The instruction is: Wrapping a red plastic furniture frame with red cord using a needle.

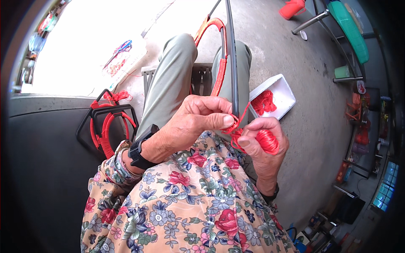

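Between my knees stands a dark metal frame (pixel 235 63) with a curved piece wrapped in red cord (pixel 220 80). My left hand (pixel 202 114) pinches the frame's near corner, its thumb pressing on red cord wound there. Close beside it on the right, my right hand (pixel 266 141) is closed around a bundle of shiny red cord (pixel 268 142). A strand runs from this bundle toward the corner under my left thumb. Loose loops of cord hang between the two hands. The far end of the frame passes out of view at the top.
A white box (pixel 284 96) holding red cord sits on the floor to the right. More black frames with red wrapping (pixel 110 126) lean at the left by a dark panel. Blue-handled scissors (pixel 122 48) lie on a bright surface. A green stool (pixel 348 31) stands at the far right.
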`<act>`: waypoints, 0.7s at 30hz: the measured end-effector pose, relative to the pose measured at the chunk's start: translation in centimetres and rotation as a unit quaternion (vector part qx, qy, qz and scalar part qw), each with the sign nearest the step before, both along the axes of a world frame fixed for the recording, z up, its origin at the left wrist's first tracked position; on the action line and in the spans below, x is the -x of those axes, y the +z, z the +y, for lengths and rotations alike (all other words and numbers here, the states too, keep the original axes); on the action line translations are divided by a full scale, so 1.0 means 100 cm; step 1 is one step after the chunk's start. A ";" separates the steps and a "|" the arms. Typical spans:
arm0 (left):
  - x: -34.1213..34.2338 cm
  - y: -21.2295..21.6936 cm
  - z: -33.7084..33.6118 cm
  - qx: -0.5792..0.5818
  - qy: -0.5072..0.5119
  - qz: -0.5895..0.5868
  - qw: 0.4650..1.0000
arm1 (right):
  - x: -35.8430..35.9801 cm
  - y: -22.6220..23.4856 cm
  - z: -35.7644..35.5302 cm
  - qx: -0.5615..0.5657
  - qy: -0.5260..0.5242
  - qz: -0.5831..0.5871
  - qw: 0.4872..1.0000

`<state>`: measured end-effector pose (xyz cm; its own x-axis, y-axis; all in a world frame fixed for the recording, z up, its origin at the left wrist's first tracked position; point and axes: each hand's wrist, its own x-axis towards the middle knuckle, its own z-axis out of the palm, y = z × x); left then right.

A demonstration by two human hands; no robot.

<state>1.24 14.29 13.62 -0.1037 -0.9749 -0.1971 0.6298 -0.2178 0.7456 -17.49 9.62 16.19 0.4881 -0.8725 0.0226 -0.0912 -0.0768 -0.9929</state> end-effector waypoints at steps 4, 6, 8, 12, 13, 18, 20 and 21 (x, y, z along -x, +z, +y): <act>0.004 -0.011 -0.010 -0.002 -0.008 -0.005 1.000 | 0.001 -0.004 -0.001 -0.035 -0.080 0.006 0.996; 0.006 -0.010 -0.011 -0.005 -0.018 0.007 1.000 | 0.005 -0.005 0.002 0.011 -0.087 0.019 0.996; 0.008 -0.010 -0.012 -0.010 -0.029 0.018 0.999 | 0.005 -0.007 0.007 0.050 -0.110 0.042 0.992; 0.011 -0.015 -0.015 -0.017 -0.037 0.020 0.999 | 0.008 -0.009 0.007 -0.003 -0.107 0.030 0.994; 0.012 -0.015 -0.016 -0.020 -0.038 0.012 0.999 | 0.007 -0.010 0.010 0.011 -0.111 0.050 0.992; 0.019 -0.016 -0.022 -0.025 -0.045 0.008 0.999 | -0.005 -0.014 0.010 0.134 -0.150 0.110 0.974; 0.021 -0.018 -0.022 -0.018 -0.044 -0.002 0.999 | -0.003 -0.013 0.010 0.120 -0.151 0.104 0.976; 0.021 -0.018 -0.022 -0.016 -0.049 -0.005 0.999 | -0.002 -0.012 0.011 0.105 -0.152 0.098 0.978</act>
